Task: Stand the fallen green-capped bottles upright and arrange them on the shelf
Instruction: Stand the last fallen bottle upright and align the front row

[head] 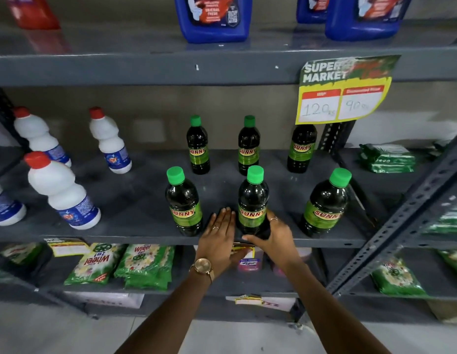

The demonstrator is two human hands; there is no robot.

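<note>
Several dark green-capped "Sunny" bottles stand upright on the grey middle shelf (135, 200), in a back row and a front row. The front middle bottle (253, 200) stands at the shelf's front edge. My right hand (270, 235) wraps around its lower right side. My left hand (219, 232) lies flat with fingers straight, just left of that bottle's base, touching or nearly touching it. The front left bottle (184, 203) and the front right bottle (324, 205) stand free. Three more stand behind, the back middle one (248, 146) directly behind the held bottle.
White red-capped bottles (61, 192) stand at the left of the same shelf. Blue jugs (214, 19) sit on the shelf above, where a yellow price sign (342, 98) hangs. Green detergent packs (145, 267) fill the shelf below. A slanted metal brace (401, 218) crosses at right.
</note>
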